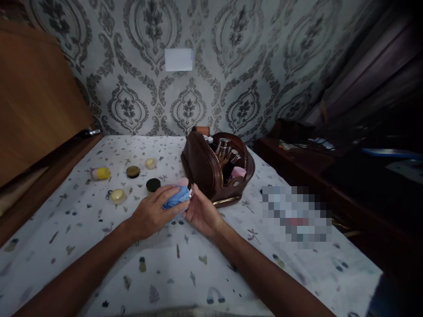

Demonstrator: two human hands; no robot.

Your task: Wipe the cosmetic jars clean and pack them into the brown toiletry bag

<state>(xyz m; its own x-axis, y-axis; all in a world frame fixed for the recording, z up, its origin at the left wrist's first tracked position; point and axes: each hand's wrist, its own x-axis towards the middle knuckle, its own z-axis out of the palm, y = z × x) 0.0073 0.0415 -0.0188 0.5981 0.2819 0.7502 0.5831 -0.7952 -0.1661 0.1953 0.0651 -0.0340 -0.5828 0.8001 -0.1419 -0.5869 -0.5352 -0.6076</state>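
My left hand is closed around a crumpled blue cloth, held just above the bed-like surface in front of the bag. The fingers of my right hand pinch at the cloth's right end, on a small item with a shiny edge; most of it is hidden by the cloth and fingers. A pale pink rounded thing shows just above the cloth. Behind my hands, a brown leather toiletry bag stands unzipped, with silver-capped bottles and a pink-lidded container inside. A dark-lidded jar sits beside my left fingers.
Left on the patterned white sheet are a yellow-capped bottle, a cream-coloured jar, a brownish-lidded jar and a small pale jar. A blurred-out item lies right. Wooden furniture borders the left.
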